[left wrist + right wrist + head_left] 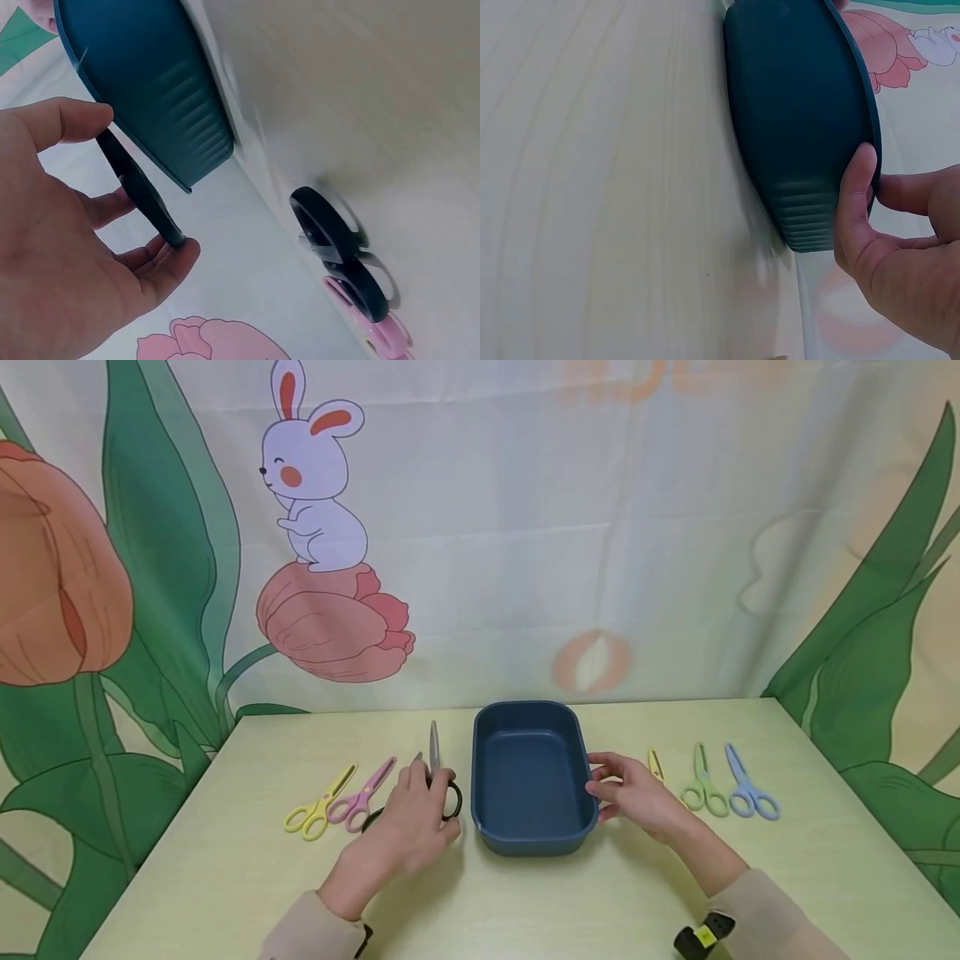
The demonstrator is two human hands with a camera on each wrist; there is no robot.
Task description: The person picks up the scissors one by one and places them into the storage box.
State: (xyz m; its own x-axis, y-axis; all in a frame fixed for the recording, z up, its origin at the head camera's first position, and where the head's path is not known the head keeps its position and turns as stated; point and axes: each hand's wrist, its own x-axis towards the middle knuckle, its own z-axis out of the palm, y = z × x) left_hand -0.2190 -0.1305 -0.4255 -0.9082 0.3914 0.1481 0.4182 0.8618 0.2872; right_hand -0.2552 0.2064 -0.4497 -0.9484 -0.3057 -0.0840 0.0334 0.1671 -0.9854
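My left hand holds a pair of black-handled scissors by the handle loops, the metal blades pointing away from me in the head view. These scissors are raised over the table beside the dark blue plastic bin. On the table under that hand lies another pair of black-handled scissors, mostly covered in the head view. My right hand pinches the bin's right rim, thumb and fingers on either side of the wall. Nothing lies inside the bin.
Left of my left hand lie yellow scissors and pink scissors. To the right are green scissors, blue scissors and a yellow pair partly behind my right hand. A printed curtain hangs behind the table.
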